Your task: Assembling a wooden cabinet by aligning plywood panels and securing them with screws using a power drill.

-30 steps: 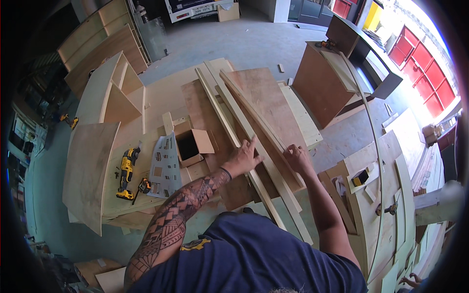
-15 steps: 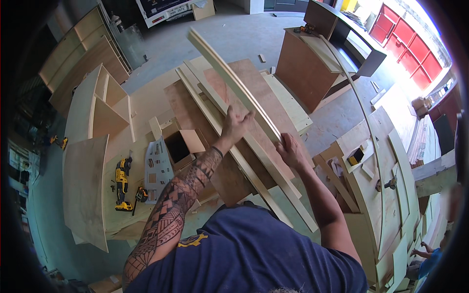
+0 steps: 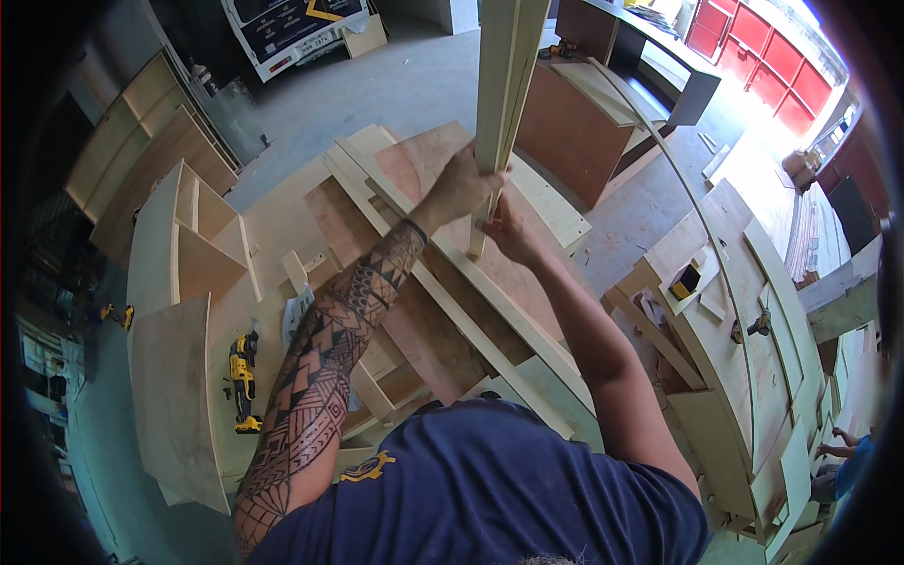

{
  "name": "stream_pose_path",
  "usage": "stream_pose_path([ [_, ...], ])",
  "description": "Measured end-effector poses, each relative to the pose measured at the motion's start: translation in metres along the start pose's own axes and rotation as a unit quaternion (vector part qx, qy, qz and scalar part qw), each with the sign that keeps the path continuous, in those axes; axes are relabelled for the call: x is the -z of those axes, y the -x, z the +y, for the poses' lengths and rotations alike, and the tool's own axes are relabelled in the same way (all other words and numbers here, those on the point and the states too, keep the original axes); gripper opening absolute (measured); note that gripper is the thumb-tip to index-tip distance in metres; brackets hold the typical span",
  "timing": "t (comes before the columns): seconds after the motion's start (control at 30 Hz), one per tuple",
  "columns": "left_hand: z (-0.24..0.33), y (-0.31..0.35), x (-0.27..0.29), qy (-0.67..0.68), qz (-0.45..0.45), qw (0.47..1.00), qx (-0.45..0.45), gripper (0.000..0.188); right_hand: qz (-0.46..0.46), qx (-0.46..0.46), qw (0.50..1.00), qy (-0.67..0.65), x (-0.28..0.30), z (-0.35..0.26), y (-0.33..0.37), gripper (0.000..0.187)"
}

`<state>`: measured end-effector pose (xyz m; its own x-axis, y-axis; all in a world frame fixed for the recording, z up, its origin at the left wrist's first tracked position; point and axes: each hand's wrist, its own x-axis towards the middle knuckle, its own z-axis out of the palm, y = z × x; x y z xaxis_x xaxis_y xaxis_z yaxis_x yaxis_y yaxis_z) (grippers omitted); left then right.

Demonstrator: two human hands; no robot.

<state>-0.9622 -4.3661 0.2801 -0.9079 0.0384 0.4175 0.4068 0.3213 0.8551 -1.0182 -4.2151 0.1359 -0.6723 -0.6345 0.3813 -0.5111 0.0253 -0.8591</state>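
A long pale wooden beam [image 3: 507, 85] stands nearly upright in front of me, its top running out of view. My left hand [image 3: 461, 186] is closed around the beam's lower part. Just below it, my right hand [image 3: 511, 231] grips the same beam from the right side, fingers partly hidden. The beam's lower end is above the work surface; whether it touches cannot be told. Under my hands, long wooden strips [image 3: 513, 320] lie diagonally across a reddish-brown plywood panel [image 3: 419, 155].
A yellow-and-black power tool [image 3: 243, 381] lies at left, beside an open wooden shelf unit [image 3: 202, 231]. A brown cabinet [image 3: 570, 132] stands beyond the panels. A cordless drill [image 3: 756, 325] rests on the right-hand boards. Another person [image 3: 847, 452] is at the right edge.
The beam has swung from a leftward slant to nearly upright. My left hand, apart from it with fingers spread before, now closes on it. My right hand has shifted left and farther away.
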Motion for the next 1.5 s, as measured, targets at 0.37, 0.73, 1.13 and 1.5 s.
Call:
stream_pose_path([
  [0.37, -0.012, 0.001, 0.004, 0.061, 0.167, 0.984, -0.019, 0.062, 0.021, -0.005, 0.998, 0.06, -0.039, 0.024, 0.008, 0.058],
  [0.73, -0.009, 0.003, 0.018, 0.015, 0.131, 0.991, 0.026, 0.034, -0.01, -0.083, 0.995, 0.055, -0.037, -0.006, 0.009, 0.044],
  [1.13, 0.003, 0.007, 0.011, 0.02, 0.065, 0.997, 0.042, 0.038, -0.012, -0.104, 0.994, 0.042, -0.035, -0.006, 0.025, 0.05],
  [1.5, 0.002, -0.015, 0.02, 0.078, -0.009, 0.993, 0.091, 0.048, -0.171, 0.017, 0.959, -0.227, 0.016, 0.035, -0.03, 0.041],
])
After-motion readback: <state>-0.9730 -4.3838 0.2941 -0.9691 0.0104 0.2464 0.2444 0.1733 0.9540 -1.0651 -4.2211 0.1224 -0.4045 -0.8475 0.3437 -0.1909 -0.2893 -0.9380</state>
